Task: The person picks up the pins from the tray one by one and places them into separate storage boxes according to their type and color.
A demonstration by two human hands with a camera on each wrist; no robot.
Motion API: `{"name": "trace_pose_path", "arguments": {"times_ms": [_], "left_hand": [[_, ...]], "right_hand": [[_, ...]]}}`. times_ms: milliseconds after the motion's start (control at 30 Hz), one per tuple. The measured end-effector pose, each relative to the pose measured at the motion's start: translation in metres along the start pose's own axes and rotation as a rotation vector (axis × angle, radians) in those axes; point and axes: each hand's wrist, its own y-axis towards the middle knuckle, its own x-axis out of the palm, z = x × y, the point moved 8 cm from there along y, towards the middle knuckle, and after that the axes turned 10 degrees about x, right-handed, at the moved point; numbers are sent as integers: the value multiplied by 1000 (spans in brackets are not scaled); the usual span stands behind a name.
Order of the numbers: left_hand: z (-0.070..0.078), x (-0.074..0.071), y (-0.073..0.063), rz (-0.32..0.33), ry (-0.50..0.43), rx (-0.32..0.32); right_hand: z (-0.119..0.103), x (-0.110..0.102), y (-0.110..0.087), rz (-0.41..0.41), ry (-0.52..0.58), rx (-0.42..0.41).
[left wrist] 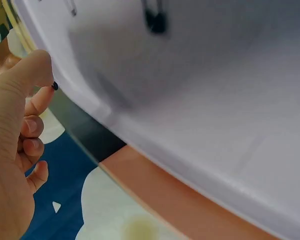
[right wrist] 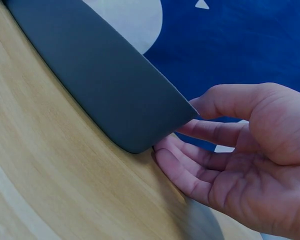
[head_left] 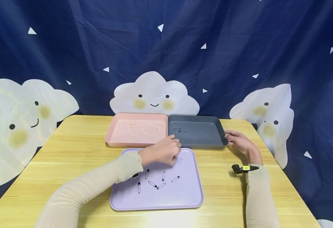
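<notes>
My left hand (head_left: 166, 150) is over the far part of the lilac tray (head_left: 155, 202), with thumb and forefinger pinching a black safety pin. Only a dark end of that safety pin (left wrist: 55, 86) shows at the fingertips in the left wrist view; the rest is hidden. Several black safety pins (head_left: 160, 186) lie scattered on the lilac tray. My right hand (head_left: 242, 142) rests its fingertips against the right wall of the dark grey tray (head_left: 203, 133), at the near corner, thumb close to the rim (right wrist: 192, 110).
A pink tray (head_left: 115, 134) with several gold safety pins (head_left: 145, 129) stands left of the dark grey one, side by side. Inside the grey tray lie two black safety pins (head_left: 180, 130). The wooden table (head_left: 55, 155) ends at a blue cloud-print curtain (head_left: 92, 63).
</notes>
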Motion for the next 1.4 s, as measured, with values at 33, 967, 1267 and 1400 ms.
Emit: {"name": "trace_pose_path", "arguments": {"times_ms": [33, 967, 1267, 1400], "left_hand": [[-2, -2, 1, 12, 12, 0], [-74, -27, 35, 228, 168, -143], [-88, -11, 45, 183, 155, -190], [-92, -4, 49, 166, 145, -207]], "right_hand": [[0, 0, 0, -1, 0, 0], [1, 0, 0, 22, -14, 6], [4, -2, 1, 18, -20, 8], [3, -2, 0, 16, -24, 3]]}}
